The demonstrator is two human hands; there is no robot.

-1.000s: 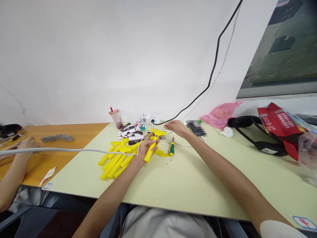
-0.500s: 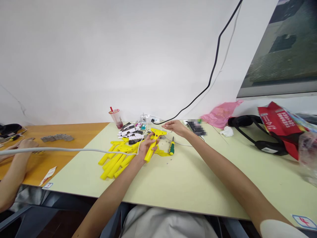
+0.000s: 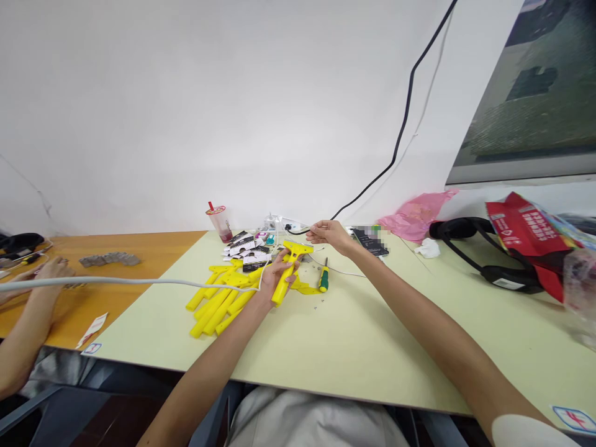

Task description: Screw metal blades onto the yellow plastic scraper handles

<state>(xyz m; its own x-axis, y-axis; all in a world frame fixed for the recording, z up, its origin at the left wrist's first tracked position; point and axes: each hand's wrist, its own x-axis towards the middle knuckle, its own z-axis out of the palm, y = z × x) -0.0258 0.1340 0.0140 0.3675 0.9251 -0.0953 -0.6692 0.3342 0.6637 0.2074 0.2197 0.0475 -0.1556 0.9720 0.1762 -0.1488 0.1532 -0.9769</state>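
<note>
A yellow scraper stands tilted in my left hand, its wide head up and its handle toward me. Just beyond and right of that head is my right hand, with fingertips drawn together. Whatever they pinch is too small to make out. More yellow scrapers lie piled left of and under my left hand. A green and yellow screwdriver rests to the right of the held scraper, near small screws scattered on the tabletop.
Black and white small boxes and a drink cup stand at the back. A white cable crosses at left; a black cable hangs down. Headphones and a red bag lie right. A co-worker's arms are at far left.
My right hand has shifted very slightly, its fingers a little less flattened, staying beyond the scraper's head. My left hand and the scraper have hardly moved.
</note>
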